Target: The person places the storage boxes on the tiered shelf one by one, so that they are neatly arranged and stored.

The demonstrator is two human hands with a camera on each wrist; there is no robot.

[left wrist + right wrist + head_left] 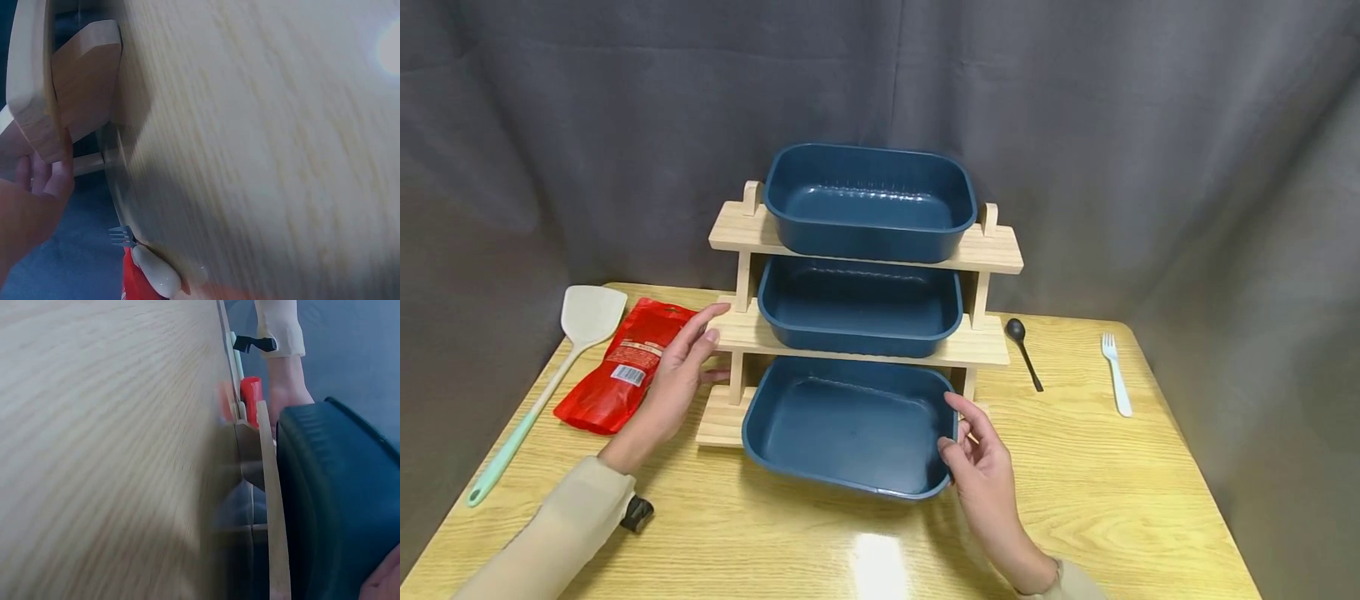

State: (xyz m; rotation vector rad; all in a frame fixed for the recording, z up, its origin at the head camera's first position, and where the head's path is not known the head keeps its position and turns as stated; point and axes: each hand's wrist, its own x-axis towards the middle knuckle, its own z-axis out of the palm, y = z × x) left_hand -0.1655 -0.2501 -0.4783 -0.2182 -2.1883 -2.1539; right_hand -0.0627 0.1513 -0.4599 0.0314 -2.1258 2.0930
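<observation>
A three-tier wooden rack [865, 350] carries a dark blue plastic bin on each tier: a top bin [872, 242], a middle bin [861, 337] and a bottom bin [850, 425]. The bottom bin sits askew, its right front corner jutting past the rack. My right hand [988, 483] grips that bin's right end, thumb at the rim. At the left end of the middle shelf [737, 329], my left hand [673, 383] holds the plank, some fingers under it; the left wrist view shows fingertips [59, 178] against its end.
Left of the rack lie a red packet [625, 367] and a spatula [580, 329] with a mint handle. To the right are a black spoon [1017, 332] and a pale fork [1116, 375]. A grey curtain [1075, 150] hangs behind the wooden table [1075, 475].
</observation>
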